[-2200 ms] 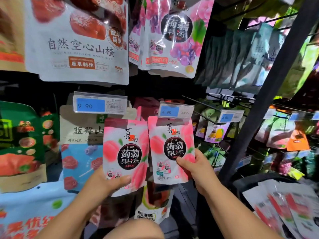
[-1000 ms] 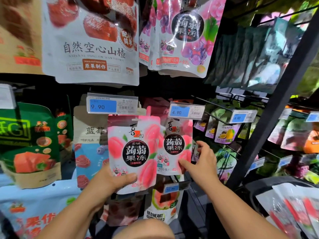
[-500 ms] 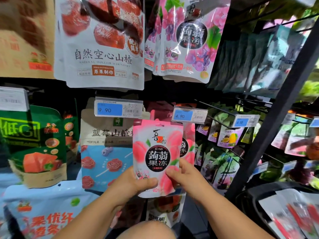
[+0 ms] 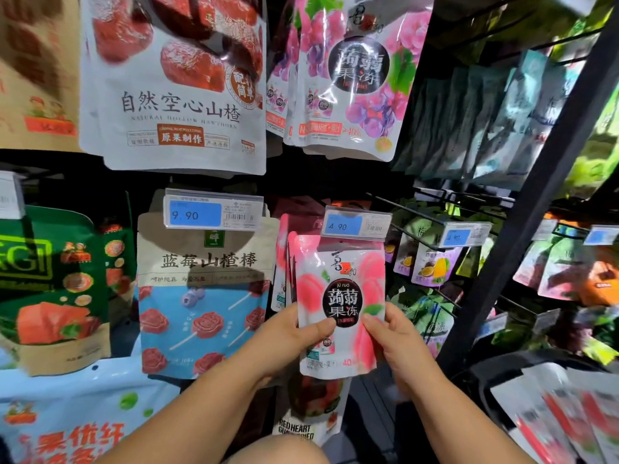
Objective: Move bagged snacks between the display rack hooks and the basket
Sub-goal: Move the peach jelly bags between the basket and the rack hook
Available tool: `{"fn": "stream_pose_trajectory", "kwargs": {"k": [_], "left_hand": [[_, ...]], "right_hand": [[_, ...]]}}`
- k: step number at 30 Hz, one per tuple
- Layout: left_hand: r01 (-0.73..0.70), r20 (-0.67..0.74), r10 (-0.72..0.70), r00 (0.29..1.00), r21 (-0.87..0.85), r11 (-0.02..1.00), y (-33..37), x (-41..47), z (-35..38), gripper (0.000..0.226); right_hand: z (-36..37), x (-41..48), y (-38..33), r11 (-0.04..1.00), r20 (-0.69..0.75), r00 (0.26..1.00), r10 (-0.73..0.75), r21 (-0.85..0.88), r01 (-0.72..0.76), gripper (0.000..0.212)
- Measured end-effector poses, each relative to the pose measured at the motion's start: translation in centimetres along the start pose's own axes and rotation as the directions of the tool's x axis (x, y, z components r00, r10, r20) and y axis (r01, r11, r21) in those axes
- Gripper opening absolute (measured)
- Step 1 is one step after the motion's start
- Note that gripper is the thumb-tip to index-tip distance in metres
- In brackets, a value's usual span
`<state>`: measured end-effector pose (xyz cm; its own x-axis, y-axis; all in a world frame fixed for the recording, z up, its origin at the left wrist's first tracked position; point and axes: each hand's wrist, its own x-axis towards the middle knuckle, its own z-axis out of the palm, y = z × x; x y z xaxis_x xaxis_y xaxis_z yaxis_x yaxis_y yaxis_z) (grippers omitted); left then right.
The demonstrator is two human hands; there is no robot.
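Observation:
A pink peach jelly bag hangs upright in front of the rack, its top edge just under the 4.90 price tag. My left hand grips its left edge, thumb across the front. My right hand grips its right edge, thumb on the front as well. More pink bags of the same kind hang behind it on the hook. A dark basket sits at lower right with several white and red snack bags inside.
A blue blueberry hawthorn bag hangs to the left under a 9.90 tag. Large white hawthorn bags and purple jelly bags hang above. A black rack post slants across the right. Green bags hang at far left.
My left hand carried the peach bag rightward and up to the 4.90 hook, in front of the bags hanging there. My right hand came off the hanging bag and took the carried bag's right edge.

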<state>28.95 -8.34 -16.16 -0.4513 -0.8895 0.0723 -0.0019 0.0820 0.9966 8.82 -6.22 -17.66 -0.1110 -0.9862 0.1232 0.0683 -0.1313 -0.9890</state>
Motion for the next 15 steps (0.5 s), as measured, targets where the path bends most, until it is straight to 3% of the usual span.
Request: {"fn": "stream_pose_trajectory", "kwargs": {"k": [4, 7, 15], "left_hand": [[-0.010, -0.009, 0.010, 1.000, 0.067, 0.998, 0.3, 0.7, 0.6, 0.002], [0.004, -0.026, -0.002, 1.000, 0.066, 0.998, 0.2, 1.2, 0.7, 0.022], [0.005, -0.062, 0.002, 0.998, 0.114, 0.993, -0.1, 1.5, 0.7, 0.020]], "right_hand": [[-0.5, 0.8, 0.0, 1.000, -0.027, 1.000, 0.007, 0.003, -0.007, 0.023], [-0.6, 1.1, -0.2, 1.000, -0.027, 0.999, 0.017, -0.023, -0.018, 0.021], [-0.5, 1.6, -0.6, 0.999, -0.044, 0.999, 0.006, -0.050, -0.009, 0.009]]}}
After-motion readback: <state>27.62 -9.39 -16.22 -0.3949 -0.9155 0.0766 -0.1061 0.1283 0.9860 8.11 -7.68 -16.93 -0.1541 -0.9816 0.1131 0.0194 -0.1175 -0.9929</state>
